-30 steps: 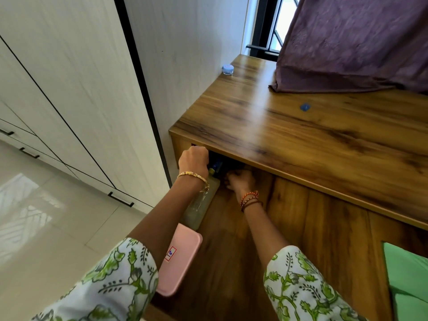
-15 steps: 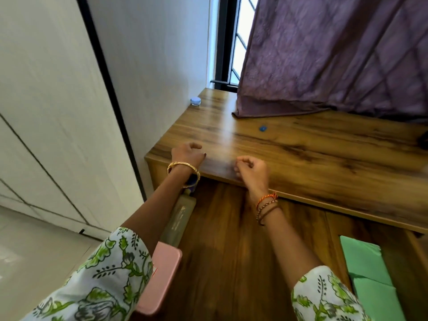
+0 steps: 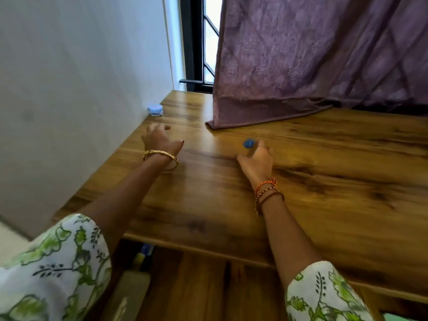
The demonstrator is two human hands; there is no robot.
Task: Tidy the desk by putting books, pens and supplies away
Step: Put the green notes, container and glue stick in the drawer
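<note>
A small clear jar with a blue lid (image 3: 155, 110) stands on the wooden desk (image 3: 324, 181) against the left wall. My left hand (image 3: 161, 141) hovers over the desk just short of the jar, fingers spread and holding nothing. A small blue piece (image 3: 249, 143) lies near the middle of the desk. My right hand (image 3: 256, 161) is right behind it, with loosely curled fingertips beside the piece; blur hides any contact.
A purple curtain (image 3: 312, 66) hangs at the back, its hem lying on the desk. A white wall (image 3: 81, 89) bounds the left side. Under the desk's front edge a blue and yellow item (image 3: 144, 253) shows, and a green thing (image 3: 393, 318) sits at the bottom right.
Both hands came out from under the desk and moved forward over the top: the left toward the jar, the right up to the blue piece. The view tilted up.
</note>
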